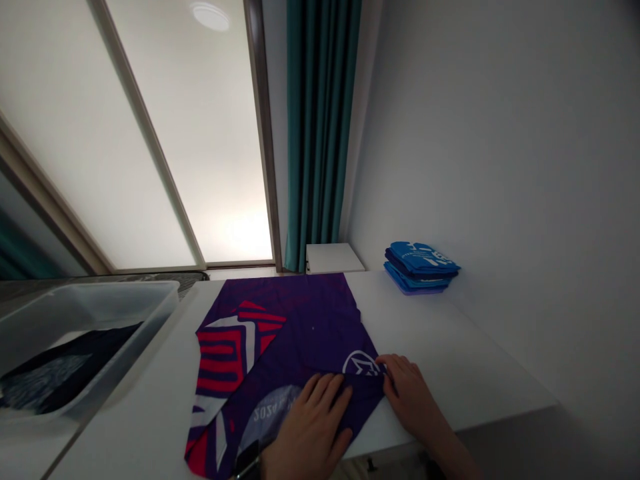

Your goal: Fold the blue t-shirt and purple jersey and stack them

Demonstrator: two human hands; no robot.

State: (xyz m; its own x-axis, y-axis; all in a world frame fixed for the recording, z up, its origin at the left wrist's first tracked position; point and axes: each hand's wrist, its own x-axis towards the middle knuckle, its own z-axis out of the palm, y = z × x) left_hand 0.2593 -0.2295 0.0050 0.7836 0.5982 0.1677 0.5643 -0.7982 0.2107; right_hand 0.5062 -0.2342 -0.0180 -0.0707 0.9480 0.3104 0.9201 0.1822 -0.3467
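A purple shirt (320, 313) with red and white print lies spread over the white table, partly folded over on its left side. My left hand (313, 427), with a dark watch (247, 460) at the wrist, rests flat on the near part of the shirt, fingers stretched out. At the shirt's right edge my right hand (407, 393) pinches the fabric near a white star-in-circle print (361, 363). White lettering reading 2024 shows upside down beside my left hand, which hides part of the print.
A stack of folded blue garments (420, 267) sits at the table's back right, near the wall. On the left stands a translucent plastic bin (125, 293) holding dark clothing (70, 370). Behind the white table (140, 407) are a small white cabinet (334, 257) and a teal curtain (323, 133).
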